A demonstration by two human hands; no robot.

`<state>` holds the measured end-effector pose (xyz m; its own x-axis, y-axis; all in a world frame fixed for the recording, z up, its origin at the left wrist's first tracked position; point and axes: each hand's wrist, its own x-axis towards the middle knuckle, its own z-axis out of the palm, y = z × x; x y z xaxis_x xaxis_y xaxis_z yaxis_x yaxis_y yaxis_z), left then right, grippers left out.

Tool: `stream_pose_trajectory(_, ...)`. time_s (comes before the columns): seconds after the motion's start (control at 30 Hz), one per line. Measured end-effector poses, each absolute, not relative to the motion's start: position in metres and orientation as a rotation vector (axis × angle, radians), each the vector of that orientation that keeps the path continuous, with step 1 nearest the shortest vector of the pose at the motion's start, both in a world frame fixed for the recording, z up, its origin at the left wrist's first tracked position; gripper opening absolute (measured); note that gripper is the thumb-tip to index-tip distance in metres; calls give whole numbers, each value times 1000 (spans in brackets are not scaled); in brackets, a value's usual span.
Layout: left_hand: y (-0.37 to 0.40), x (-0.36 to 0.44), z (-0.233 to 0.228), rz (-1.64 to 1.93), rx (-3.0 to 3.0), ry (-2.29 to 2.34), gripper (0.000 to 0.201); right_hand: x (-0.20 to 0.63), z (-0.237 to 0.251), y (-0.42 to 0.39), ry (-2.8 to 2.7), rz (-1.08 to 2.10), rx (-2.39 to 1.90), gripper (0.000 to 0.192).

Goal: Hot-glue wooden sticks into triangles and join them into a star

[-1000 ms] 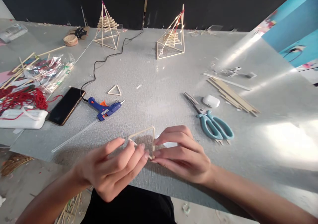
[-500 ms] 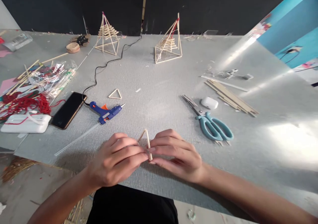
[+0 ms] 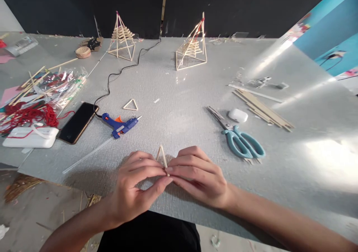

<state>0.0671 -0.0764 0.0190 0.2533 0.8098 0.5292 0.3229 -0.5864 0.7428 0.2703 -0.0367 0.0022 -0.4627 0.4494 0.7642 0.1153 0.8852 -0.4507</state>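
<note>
both hands meet at the bench (image 3: 195, 95) edge, left hand (image 3: 137, 186) and right hand (image 3: 197, 175) each with a fingertip grip pinching the small stick frame (image 3: 162, 158); teal scissors (image 3: 242, 142) lie nearby.

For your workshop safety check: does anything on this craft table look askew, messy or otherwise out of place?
Yes. The right-hand stick pyramid leans over, while the left pyramid stands straight. The glue gun lies on its side, cord attached, beside a phone. Both hands pinch a small stick frame.

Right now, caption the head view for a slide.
Both hands, left hand and right hand, pinch a small stick frame above the grey table.
</note>
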Motion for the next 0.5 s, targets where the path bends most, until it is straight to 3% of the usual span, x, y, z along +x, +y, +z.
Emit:
stream_pose_trajectory(0.33,-78,62,13,1214,1961,1110,9,273,2,-31,-2118,498,-469,32)
stream_pose_trajectory(0.5,-79,58,11,1256,2171,1074,15,276,0,-27,-2162,446,-457,21)
